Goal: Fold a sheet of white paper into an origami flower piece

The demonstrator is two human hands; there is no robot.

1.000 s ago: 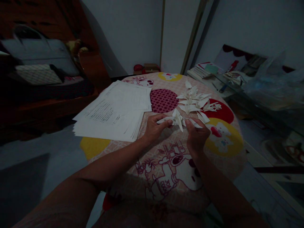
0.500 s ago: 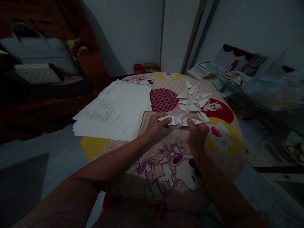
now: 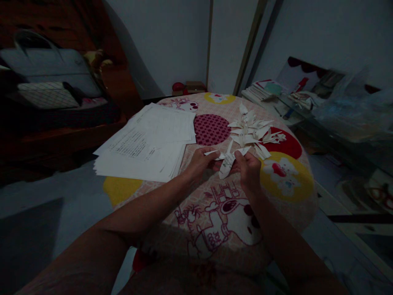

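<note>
A folded paper piece (image 3: 227,162), white with printed marks, is stretched between my two hands above the table. It has pointed arms to either side, one point sticking up and a wider flap hanging down. My left hand (image 3: 201,162) pinches its left arm. Its right arm is pinched by my right hand (image 3: 249,168). Just beyond, a cluster of folded paper flowers (image 3: 250,129) lies on the cloth. Left of my hands rests a stack of printed paper sheets (image 3: 147,139).
A patterned tablecloth (image 3: 199,221) covers the round table. At the right is a glass shelf (image 3: 337,143) with a clear plastic bag (image 3: 353,102) and papers. A wooden bench (image 3: 113,86) with a grey handbag (image 3: 52,67) stands at the left.
The paper piece has gone from a flat strip to a spread shape with points up and down. My right hand has moved slightly left, closer to my left hand.
</note>
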